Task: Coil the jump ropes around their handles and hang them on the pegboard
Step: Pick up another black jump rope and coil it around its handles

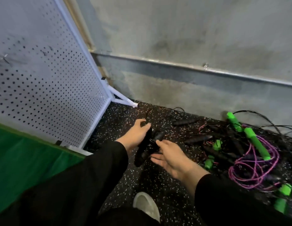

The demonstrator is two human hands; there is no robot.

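Jump-rope handles — gripped by left hand | right hand — fingers spread, touching them

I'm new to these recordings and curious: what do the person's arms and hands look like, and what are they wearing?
Both arms wear long black sleeves reaching the wrists. The left hand and right hand are bare: no gloves, rings, watch or markings visible.
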